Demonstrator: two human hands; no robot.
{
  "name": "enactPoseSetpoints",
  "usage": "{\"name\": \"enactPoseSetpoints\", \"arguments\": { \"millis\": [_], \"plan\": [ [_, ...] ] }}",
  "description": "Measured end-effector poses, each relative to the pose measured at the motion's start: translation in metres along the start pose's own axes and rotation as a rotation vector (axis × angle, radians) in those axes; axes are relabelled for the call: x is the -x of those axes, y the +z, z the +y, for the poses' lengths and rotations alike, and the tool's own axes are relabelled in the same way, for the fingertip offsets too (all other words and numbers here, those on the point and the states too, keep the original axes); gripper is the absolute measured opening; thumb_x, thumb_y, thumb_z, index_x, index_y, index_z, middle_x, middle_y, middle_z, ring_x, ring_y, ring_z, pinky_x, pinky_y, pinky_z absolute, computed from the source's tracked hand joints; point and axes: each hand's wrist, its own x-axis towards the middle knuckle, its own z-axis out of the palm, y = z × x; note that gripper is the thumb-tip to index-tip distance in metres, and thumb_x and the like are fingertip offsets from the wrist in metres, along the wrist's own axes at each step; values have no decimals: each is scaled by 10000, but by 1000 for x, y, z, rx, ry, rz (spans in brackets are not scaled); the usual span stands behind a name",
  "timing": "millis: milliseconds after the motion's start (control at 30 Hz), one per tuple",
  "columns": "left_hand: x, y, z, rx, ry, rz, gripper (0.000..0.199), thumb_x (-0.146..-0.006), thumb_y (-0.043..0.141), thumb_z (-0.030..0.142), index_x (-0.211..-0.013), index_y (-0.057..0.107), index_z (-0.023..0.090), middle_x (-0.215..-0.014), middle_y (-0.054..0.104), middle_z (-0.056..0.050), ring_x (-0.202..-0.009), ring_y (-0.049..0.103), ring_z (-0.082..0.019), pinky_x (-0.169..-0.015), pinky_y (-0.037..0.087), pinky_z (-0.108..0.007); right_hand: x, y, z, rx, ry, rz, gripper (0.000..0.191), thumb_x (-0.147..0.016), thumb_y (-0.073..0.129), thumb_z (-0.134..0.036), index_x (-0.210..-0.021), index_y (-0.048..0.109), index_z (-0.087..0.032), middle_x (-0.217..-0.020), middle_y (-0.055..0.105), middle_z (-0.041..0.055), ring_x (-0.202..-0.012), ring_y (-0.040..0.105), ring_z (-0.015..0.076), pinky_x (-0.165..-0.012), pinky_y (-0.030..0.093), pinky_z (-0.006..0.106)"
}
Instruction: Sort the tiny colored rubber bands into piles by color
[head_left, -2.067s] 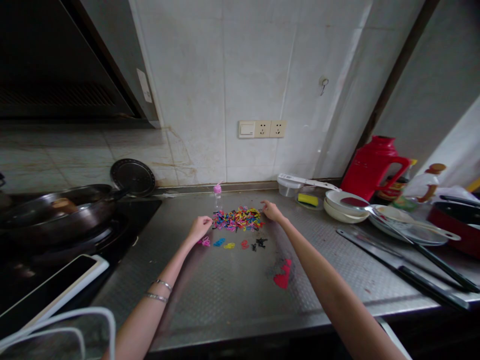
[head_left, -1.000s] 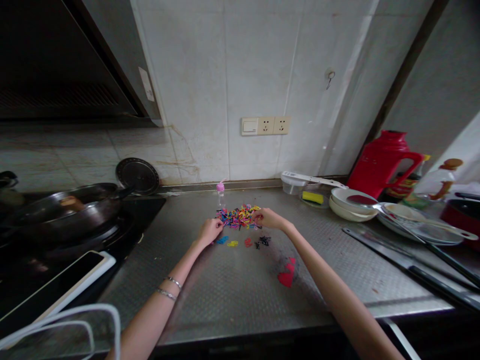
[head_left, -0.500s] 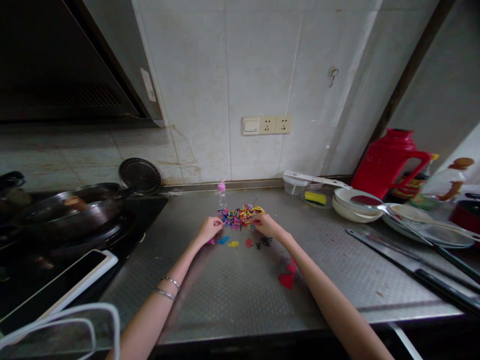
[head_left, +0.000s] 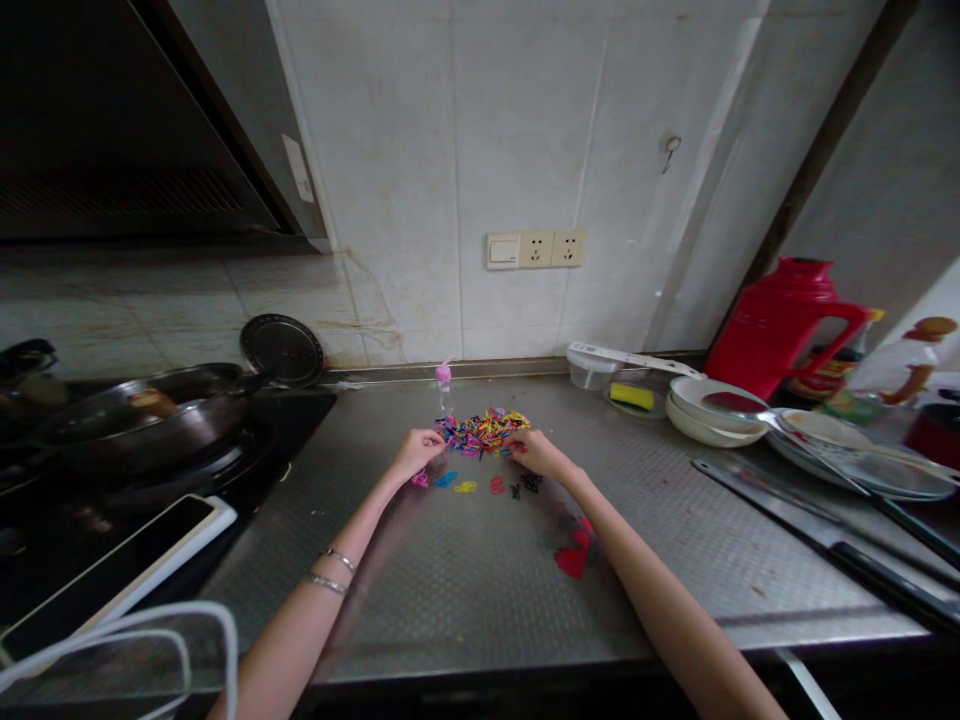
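Note:
A heap of small, many-coloured rubber bands (head_left: 480, 434) lies on the metal counter. At its left edge is my left hand (head_left: 417, 452), thumb and fingers pinched together; whatever is between them is too small to make out. My right hand (head_left: 537, 452) is at the heap's right edge, its fingertips also closed and partly hidden. In front of the heap lie small separate groups: pink bands (head_left: 420, 479), blue bands (head_left: 445, 480), yellow bands (head_left: 466, 487), red bands (head_left: 496, 486) and black bands (head_left: 532, 483). Behind stands a clear little bottle with a pink top (head_left: 443, 374).
A red heart-shaped piece (head_left: 573, 556) lies by my right forearm. To the right are stacked bowls (head_left: 709, 428), a knife (head_left: 787, 505), a yellow sponge (head_left: 631, 396) and a red thermos (head_left: 772, 330). A wok (head_left: 150, 425) sits on the stove at left.
My left hand has shifted slightly up and left, baring more of the pink bands. The right hand stays nearly in place at the heap.

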Motion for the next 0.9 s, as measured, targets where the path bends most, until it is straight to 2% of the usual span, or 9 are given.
{"name": "enactPoseSetpoints", "arguments": {
  "millis": [200, 333, 467, 567, 633, 800, 900],
  "plan": [
    [1, -29, 5, -29, 23, -22, 311, -664, 548, 373, -742, 640, 86, -462, 509, 8, -425, 405, -79, -438, 280, -190, 2, -3, 0, 6, -26, -45, 369, -644, 443, -65, -948, 618, -180, -682, 571, -3, -592, 462, 92, -573, 342, 179],
    [10, -52, 2, -95, 15, -123, 298, -658, 548, 372, -724, 642, 97, -464, 502, 12, -407, 380, -72, -426, 249, -190, 4, -3, -1, 31, -39, -105, 487, -618, 487, -93, -1096, 536, -173, -694, 563, -4, -591, 456, 96, -543, 324, 175],
    [21, -69, -10, -128, -12, -258, 292, -628, 569, 377, -692, 655, 105, -505, 541, -5, -436, 402, -76, -444, 273, -189, 5, -5, -4, 108, -15, -137, 572, -643, 502, -130, -1209, 445, -185, -745, 584, 18, -617, 480, 111, -525, 300, 184],
    [28, -74, -20, -121, -70, -371, 298, -602, 589, 385, -700, 666, 114, -539, 570, -12, -454, 418, -79, -450, 287, -185, 7, -7, -6, 174, 17, -146, 563, -659, 519, -169, -1215, 441, -204, -769, 597, 28, -643, 504, 122, -534, 296, 191],
    [32, -74, -24, -104, -100, -407, 305, -591, 596, 389, -710, 667, 117, -545, 573, -12, -457, 427, -83, -453, 295, -187, 7, -9, -6, 205, 33, -155, 553, -663, 526, -184, -1209, 445, -216, -783, 603, 30, -654, 514, 125, -540, 294, 192],
    [37, -72, -29, -92, -89, -363, 269, -571, 608, 358, -685, 637, 116, -475, 511, 18, -442, 416, -85, -444, 263, -188, 8, -8, -5, 249, 47, -155, 466, -692, 483, -184, -1157, 483, -217, -816, 609, 34, -646, 512, 120, -527, 277, 194],
    [38, -71, -29, -88, -83, -325, 266, -567, 611, 334, -726, 607, 120, -442, 456, 50, -419, 386, -79, -435, 236, -187, 8, -7, -4, 258, 51, -155, 481, -701, 473, -176, -1180, 460, -215, -816, 610, 35, -642, 511, 117, -537, 281, 193]
  ]
}}
